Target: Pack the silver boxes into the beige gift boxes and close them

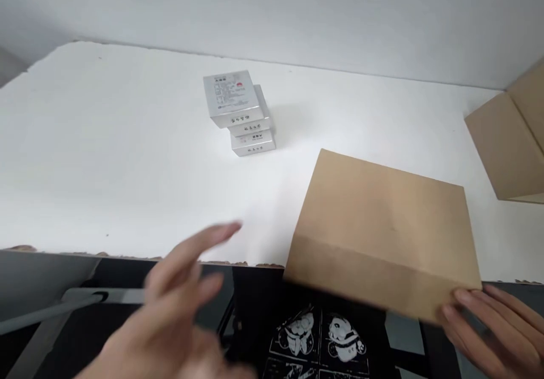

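A closed brown cardboard box [382, 226] lies on the white table [106, 158], its near edge hanging over the table's front edge. My right hand [493, 322] grips that box at its near right corner, fingers curled under it. My left hand [178, 299] hovers at the table's front edge, left of the box, blurred by motion, fingers stretched out and holding nothing. Farther back stands a stack of three small white boxes [240, 113], slightly askew.
Another brown cardboard box [510, 141] sits at the right edge of the table, partly out of view. A white wall [297, 16] runs behind the table. Below the front edge are a grey bar [63, 302] and my dark printed shirt [318, 333].
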{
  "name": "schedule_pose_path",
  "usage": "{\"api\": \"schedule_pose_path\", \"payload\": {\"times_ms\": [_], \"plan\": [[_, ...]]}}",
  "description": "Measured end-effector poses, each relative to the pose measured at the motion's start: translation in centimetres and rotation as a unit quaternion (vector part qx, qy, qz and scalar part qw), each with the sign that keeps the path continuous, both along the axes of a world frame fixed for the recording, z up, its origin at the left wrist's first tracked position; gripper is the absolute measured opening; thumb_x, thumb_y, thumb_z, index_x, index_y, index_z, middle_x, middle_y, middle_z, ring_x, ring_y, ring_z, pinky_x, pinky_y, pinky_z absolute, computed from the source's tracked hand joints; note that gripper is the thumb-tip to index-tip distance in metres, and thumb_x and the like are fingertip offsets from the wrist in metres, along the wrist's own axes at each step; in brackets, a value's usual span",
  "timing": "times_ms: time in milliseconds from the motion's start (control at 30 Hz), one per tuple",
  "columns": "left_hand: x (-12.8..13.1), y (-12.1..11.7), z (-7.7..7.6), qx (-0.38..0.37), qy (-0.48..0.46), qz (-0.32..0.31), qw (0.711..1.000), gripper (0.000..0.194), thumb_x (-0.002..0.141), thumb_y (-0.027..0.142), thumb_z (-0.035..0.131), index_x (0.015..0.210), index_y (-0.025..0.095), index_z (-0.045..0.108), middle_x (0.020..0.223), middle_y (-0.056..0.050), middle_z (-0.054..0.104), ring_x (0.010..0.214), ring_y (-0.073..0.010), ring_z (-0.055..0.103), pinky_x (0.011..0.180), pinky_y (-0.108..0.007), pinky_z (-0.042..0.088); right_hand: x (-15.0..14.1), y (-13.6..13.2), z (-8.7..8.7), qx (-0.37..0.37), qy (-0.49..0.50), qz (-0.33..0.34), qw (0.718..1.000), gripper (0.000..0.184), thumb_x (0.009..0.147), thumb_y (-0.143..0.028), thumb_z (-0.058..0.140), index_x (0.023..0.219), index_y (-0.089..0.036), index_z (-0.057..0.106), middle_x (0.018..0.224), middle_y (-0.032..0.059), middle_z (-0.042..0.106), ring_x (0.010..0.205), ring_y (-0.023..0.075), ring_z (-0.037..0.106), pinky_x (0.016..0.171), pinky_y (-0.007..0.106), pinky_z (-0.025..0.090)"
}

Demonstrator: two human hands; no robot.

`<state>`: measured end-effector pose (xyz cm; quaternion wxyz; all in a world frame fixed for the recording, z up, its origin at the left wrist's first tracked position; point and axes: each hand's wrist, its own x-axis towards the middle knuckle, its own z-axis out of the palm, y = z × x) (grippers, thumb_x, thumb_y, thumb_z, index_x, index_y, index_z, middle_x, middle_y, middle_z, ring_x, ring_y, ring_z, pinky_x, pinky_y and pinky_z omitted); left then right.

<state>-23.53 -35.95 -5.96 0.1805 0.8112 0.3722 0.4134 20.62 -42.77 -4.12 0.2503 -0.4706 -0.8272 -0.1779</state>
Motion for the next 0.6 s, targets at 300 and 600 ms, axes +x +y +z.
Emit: {"api": "schedule_pose_path", "payload": {"times_ms": [300, 600], "plan": [[5.8, 14.2, 2.2, -0.11, 0.136, -0.245, 0.954, 0.148, 0.066, 0.059, 0.098, 0.167, 0.034, -0.007, 0.179, -0.022, 0.0, 0.171, -0.0445, 0.007, 0.132, -0.07, 0.028, 0.4, 1.7, -5.2, 0.071, -0.109, -0.032, 0.991, 0.052, 0.082, -0.035, 0.097, 0.123, -0.023, 0.068, 0.122, 0.0118, 0.06, 0.107, 0.0292, 0.061, 0.1, 0.046, 0.049], [8.5, 11.8, 2.2, -0.162, 0.118, -0.165, 0.966, 0.11, 0.059, 0.035, 0.09, 0.144, 0.031, 0.02, 0.147, -0.019, 0.039, 0.15, -0.0392, 0.036, 0.12, -0.056, 0.05, -1.9, 1.7, -5.9, -0.057, -0.07, -0.067, 0.994, 0.096, 0.096, -0.035, 0.081, 0.173, -0.015, 0.027, 0.173, 0.0331, 0.027, 0.146, 0.0538, 0.05, 0.113, 0.073, 0.042]]}}
